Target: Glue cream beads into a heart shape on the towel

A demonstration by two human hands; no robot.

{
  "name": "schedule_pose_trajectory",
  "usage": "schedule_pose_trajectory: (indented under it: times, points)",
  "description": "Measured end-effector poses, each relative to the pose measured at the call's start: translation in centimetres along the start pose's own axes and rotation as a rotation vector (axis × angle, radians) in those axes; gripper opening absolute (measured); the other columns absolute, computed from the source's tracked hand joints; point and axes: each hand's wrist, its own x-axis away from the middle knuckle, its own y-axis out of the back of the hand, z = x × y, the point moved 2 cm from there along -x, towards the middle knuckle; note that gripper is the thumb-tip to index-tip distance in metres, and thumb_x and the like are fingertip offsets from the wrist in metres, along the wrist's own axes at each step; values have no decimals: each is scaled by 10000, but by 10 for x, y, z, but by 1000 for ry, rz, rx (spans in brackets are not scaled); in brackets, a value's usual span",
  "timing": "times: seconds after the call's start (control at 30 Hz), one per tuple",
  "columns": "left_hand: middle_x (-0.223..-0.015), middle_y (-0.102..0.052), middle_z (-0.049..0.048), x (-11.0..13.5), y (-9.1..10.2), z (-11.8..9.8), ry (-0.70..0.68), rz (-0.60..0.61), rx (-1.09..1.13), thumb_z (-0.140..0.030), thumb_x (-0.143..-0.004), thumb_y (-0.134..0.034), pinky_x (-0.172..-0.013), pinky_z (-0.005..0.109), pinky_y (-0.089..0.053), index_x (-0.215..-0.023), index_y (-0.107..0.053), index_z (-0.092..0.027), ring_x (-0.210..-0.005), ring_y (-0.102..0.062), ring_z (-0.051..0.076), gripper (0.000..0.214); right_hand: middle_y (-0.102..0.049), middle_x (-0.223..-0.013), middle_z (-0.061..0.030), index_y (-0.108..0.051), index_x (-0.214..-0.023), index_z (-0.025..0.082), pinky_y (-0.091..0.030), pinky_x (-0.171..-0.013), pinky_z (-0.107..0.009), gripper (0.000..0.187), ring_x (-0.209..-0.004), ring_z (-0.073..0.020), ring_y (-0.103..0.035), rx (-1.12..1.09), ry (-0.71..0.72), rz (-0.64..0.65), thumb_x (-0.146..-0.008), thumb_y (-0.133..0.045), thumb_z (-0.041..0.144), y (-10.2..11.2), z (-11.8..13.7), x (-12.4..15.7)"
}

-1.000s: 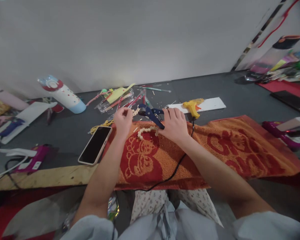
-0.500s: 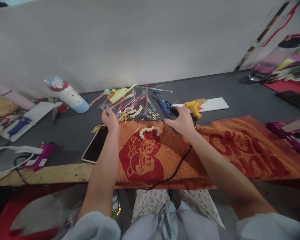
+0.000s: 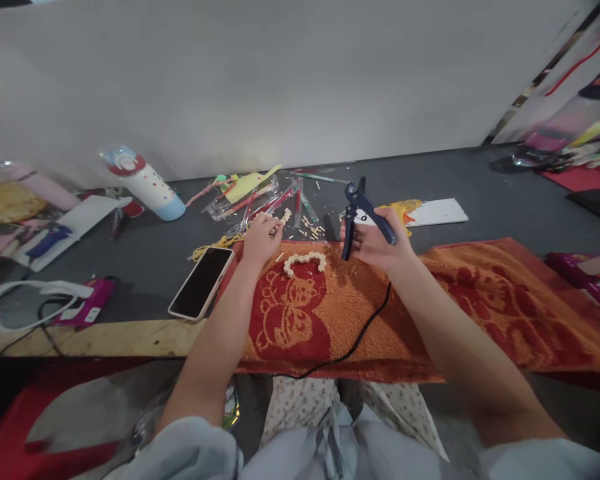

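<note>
Raised since earlier: blue cutter [image 3: 363,208], now upright over the far edge of the towel [image 3: 480,300], right hand [image 3: 377,245] fingers clamped on its handles. Left hand [image 3: 260,241]: at towel's far edge, fingers pinched on bead strand [image 3: 284,216]. Bead arc [image 3: 305,260]: on towel, between hands. Phone [image 3: 201,283]: left of towel. Glue gun [image 3: 407,208]: beyond towel, partly hidden by right hand.

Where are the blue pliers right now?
Head view, just right of centre: the blue pliers are gripped in the right hand, above the far edge of the orange towel, just in front of the yellow glue gun.
</note>
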Motion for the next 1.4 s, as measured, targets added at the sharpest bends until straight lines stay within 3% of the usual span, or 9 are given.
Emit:
schedule_pose_trajectory:
  times: [0.13, 0.23, 0.33, 0.47, 0.73, 0.97, 1.07, 1.17, 1.4]
  points:
    - [-1088, -642, 99, 4, -6, -10, -210, 170, -95, -238, -904, -549, -1008, 387, -452, -1073, -696, -189, -1098, -577, 233, 228, -703, -891, -122, -682, -869, 217, -552, -818, -491, 535, -872, -282, -651, -23, 22, 15, -706, -513, 698, 2, -2, -2]
    - [-1017, -658, 96, 5, -7, -13, -254, 231, -119, -292, -916, -570, -984, 409, -469, -924, -725, -183, -1039, -590, 241, 190, -693, -923, -123, -683, -871, 207, -538, -882, -502, 619, -898, -274, -647, -31, 51, 26, -703, -480, 767, 2, -3, -3]
    - [-1013, -666, 91, 6, -8, -16, -246, 247, -128, -184, -866, -596, -989, 419, -470, -885, -727, -190, -1053, -589, 244, 132, -685, -942, -125, -685, -882, 207, -526, -925, -491, 665, -941, -272, -642, -8, 107, 44, -705, -445, 801, 3, -4, -3]
    - [-1086, -664, 95, 6, -6, -14, -246, 222, -183, -147, -884, -527, -1000, 410, -464, -1104, -702, -196, -1109, -577, 252, 286, -686, -963, -120, -686, -898, 209, -522, -944, -475, 629, -959, -266, -642, -27, 137, 25, -701, -472, 768, 7, -5, -5]
    - [-1031, -654, 125, -4, 26, 14, -8, -42, -361, -143, -888, -473, -967, 428, -470, -1079, -700, -184, -1082, -572, 303, 300, -696, -950, -114, -692, -929, 185, -542, -930, -424, 598, -939, -252, -643, -204, 136, -20, -666, -549, 702, 10, -8, -6]
    - [-1045, -662, 133, -3, 29, 15, 4, -13, -364, -137, -871, -485, -975, 425, -462, -1076, -697, -174, -1110, -572, 311, 297, -690, -901, -102, -681, -906, 205, -546, -902, -445, 590, -929, -254, -651, -164, 164, -12, -655, -557, 724, 13, -8, -8]
    - [-1051, -682, 125, -3, 27, 8, -47, 64, -242, -165, -867, -494, -927, 385, -473, -1048, -706, -175, -1034, -613, 279, 278, -692, -906, -106, -687, -905, 204, -540, -922, -450, 597, -947, -259, -650, -161, 178, -8, -655, -549, 729, 12, -7, -8]
    - [-893, -708, 68, -3, 24, -1, -79, 239, -43, -231, -828, -549, -766, 305, -472, -914, -722, -200, -798, -637, 200, 196, -697, -898, -104, -688, -895, 207, -541, -918, -449, 582, -933, -257, -652, -201, 170, -23, -657, -550, 720, 11, -7, -7]
    - [-479, -526, -19, 1, 23, -9, -17, 515, 3, -254, -651, -600, -547, 280, -313, -496, -570, -217, -478, -441, 125, 163, -703, -911, -91, -690, -921, 210, -532, -938, -439, 583, -927, -244, -653, -215, 165, 1, -692, -531, 722, 10, -6, -6]
